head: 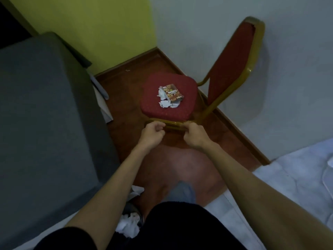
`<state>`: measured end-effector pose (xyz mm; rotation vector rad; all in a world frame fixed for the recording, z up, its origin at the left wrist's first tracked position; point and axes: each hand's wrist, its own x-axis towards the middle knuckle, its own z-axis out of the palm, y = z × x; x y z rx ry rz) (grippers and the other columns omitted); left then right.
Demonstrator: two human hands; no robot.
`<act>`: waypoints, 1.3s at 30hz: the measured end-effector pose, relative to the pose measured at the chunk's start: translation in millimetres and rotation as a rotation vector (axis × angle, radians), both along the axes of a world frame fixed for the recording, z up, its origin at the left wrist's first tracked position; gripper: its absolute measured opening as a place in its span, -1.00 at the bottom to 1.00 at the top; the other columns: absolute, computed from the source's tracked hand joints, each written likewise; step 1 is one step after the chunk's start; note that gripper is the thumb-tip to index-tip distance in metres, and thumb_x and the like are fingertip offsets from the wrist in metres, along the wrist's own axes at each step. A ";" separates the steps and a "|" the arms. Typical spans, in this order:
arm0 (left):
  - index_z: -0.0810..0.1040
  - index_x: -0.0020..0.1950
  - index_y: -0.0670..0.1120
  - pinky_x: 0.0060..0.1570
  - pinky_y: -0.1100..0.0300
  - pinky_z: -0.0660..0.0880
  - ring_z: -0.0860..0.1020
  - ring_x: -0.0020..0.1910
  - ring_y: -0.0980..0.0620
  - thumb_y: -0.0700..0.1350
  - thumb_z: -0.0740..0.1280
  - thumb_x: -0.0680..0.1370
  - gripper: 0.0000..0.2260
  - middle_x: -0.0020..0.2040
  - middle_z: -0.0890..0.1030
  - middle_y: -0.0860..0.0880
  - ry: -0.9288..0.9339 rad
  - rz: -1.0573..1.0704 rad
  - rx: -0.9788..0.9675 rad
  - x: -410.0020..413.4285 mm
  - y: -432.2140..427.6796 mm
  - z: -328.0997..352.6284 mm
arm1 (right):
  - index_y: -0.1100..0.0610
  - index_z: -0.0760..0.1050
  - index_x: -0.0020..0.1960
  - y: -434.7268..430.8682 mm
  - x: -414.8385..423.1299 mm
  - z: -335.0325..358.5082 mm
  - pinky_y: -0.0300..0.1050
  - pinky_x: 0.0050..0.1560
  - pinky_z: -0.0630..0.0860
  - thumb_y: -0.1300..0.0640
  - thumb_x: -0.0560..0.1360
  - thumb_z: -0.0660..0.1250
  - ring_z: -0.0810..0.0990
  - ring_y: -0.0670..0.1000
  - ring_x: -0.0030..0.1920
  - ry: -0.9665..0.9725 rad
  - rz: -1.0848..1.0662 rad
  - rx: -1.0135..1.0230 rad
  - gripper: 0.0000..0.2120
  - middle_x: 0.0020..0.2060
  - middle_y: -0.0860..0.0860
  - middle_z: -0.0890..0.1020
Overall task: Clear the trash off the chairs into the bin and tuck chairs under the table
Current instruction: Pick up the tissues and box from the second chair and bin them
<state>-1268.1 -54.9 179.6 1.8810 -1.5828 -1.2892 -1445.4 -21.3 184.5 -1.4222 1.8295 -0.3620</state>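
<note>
Both hands, left [153, 132] and right [193, 135], clenched on chair [167, 123] front rail; "Collon" box [173, 93], crumpled paper [164, 102] on seat

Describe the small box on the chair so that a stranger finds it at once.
Find the red chair with a gold frame in the corner. On its seat lies a small brown box printed with round biscuits. Only white crumpled paper lies beside it.

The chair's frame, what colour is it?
Gold, around a red seat; the frame shows best in the head view.
</note>
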 end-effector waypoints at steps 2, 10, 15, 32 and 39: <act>0.61 0.20 0.03 0.16 0.00 0.58 0.61 0.13 -0.03 -0.18 0.34 0.53 -0.73 0.19 0.64 -0.01 -0.022 0.009 0.003 -2.8 -17.9 28.2 | 0.10 0.52 0.40 -21.3 -6.8 23.7 0.03 0.32 0.52 0.32 0.51 0.19 0.60 0.17 0.26 -0.026 0.008 0.010 -0.51 0.28 0.15 0.63; 0.60 0.22 0.03 0.19 -0.04 0.57 0.58 0.19 -0.03 -0.15 0.38 0.54 -0.73 0.21 0.62 -0.04 -0.056 0.055 -0.009 -20.5 -111.3 83.8 | 0.05 0.55 0.38 -127.5 -43.0 72.0 0.05 0.41 0.42 0.23 0.53 0.20 0.56 0.18 0.31 -0.041 0.053 0.007 -0.55 0.27 0.12 0.64; 0.59 0.24 0.01 0.17 0.01 0.57 0.55 0.20 0.00 -0.19 0.36 0.56 -0.73 0.22 0.59 -0.01 -0.066 0.091 0.070 -35.8 -153.9 73.7 | 0.06 0.55 0.38 -176.3 -61.8 53.6 -0.07 0.36 0.45 0.24 0.54 0.22 0.59 0.14 0.27 -0.051 0.132 0.102 -0.57 0.28 0.09 0.64; 0.64 0.20 -0.09 0.05 0.20 0.54 0.62 0.12 0.00 -0.26 0.32 0.54 -0.74 0.12 0.68 -0.05 -0.074 0.274 0.155 -56.6 -315.6 -66.1 | 0.09 0.41 0.40 -385.0 -55.7 -138.1 0.08 0.18 0.56 0.01 0.51 0.33 0.58 0.27 0.23 0.169 0.562 0.174 -0.52 0.31 0.17 0.56; 0.63 0.18 -0.11 0.02 0.28 0.45 0.60 0.13 0.04 -0.29 0.27 0.58 -0.76 0.17 0.66 -0.04 -0.097 0.322 0.112 -33.2 -346.6 -161.5 | 0.12 -0.01 0.63 -417.3 -4.1 -240.1 0.35 0.50 0.06 -0.30 0.44 0.39 -0.08 0.33 0.60 0.237 0.333 0.078 -0.01 0.60 0.31 -0.13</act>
